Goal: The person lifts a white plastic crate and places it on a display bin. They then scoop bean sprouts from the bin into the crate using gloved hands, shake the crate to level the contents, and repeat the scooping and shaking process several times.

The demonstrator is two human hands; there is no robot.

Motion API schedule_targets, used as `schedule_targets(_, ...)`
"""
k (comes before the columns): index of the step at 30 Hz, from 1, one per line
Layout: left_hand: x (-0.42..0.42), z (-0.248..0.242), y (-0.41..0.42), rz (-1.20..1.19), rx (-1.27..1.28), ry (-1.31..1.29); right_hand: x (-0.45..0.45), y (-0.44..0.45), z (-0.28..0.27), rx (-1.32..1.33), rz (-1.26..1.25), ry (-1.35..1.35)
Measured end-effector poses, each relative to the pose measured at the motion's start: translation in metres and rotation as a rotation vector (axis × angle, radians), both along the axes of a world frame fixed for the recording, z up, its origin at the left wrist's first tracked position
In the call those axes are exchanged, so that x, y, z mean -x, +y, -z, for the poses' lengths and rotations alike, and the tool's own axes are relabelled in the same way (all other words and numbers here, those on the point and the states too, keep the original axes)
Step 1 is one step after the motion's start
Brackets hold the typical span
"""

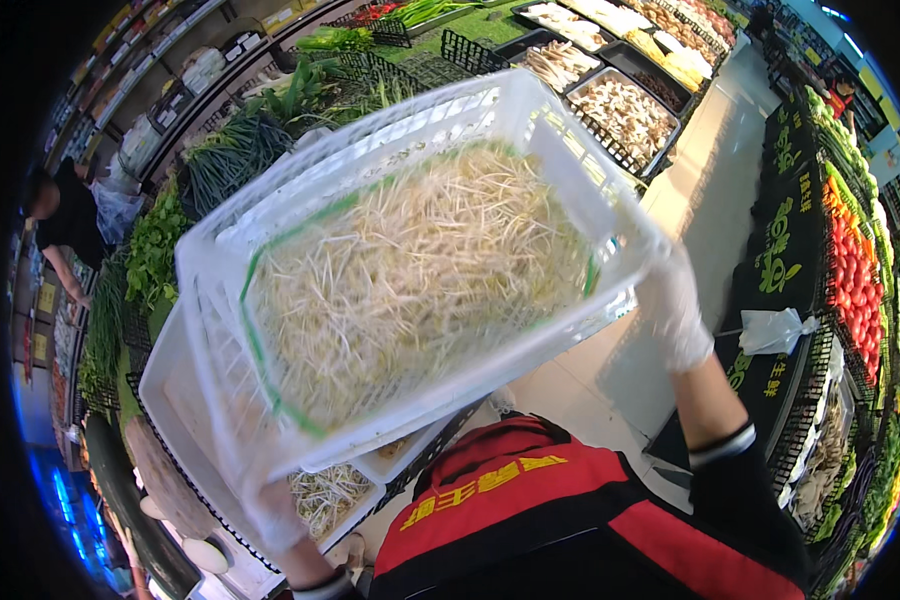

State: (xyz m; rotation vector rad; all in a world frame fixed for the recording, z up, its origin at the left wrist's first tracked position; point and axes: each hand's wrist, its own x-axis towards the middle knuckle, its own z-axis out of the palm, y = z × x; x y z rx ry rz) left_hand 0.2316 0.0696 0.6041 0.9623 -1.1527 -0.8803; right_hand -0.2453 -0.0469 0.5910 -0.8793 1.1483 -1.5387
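Observation:
A white plastic crate (435,420) with a layer of bean sprouts (420,262) inside fills the middle of the view, tilted and slightly blurred. A green strap or band (259,360) runs along its inner edge. My right hand (671,300), in a pale translucent glove, grips the crate's right end. At the near left corner, my left hand (274,510), gloved too, holds the crate; its fingers are partly blurred. Below the crate, a white tray (165,367) rests on the display, and more bean sprouts (330,495) lie in a container beside my left hand.
Leafy greens (232,157) and trays of mushrooms (626,116) stand beyond the crate. A winter melon (131,510) lies at lower left. A person (67,217) stands at far left. Across the tiled aisle (592,390) is a rack with tomatoes (855,285) and a plastic bag (772,331).

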Motion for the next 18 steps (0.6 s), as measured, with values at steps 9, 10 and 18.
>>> schedule_targets(9, 0.005, -0.007, 0.011, -0.047, -0.022, -0.078, 0.004, -0.004, 0.003, 0.080, -0.046, -0.025)
schedule_targets(10, 0.001, -0.007, 0.010, -0.083, -0.070, -0.008, -0.003, 0.003, 0.004, 0.041, -0.054, -0.018)
schedule_targets(18, 0.019, -0.023, 0.009, -0.185, -0.169, 0.054, -0.004, -0.008, -0.006, 0.103, -0.163, -0.052)
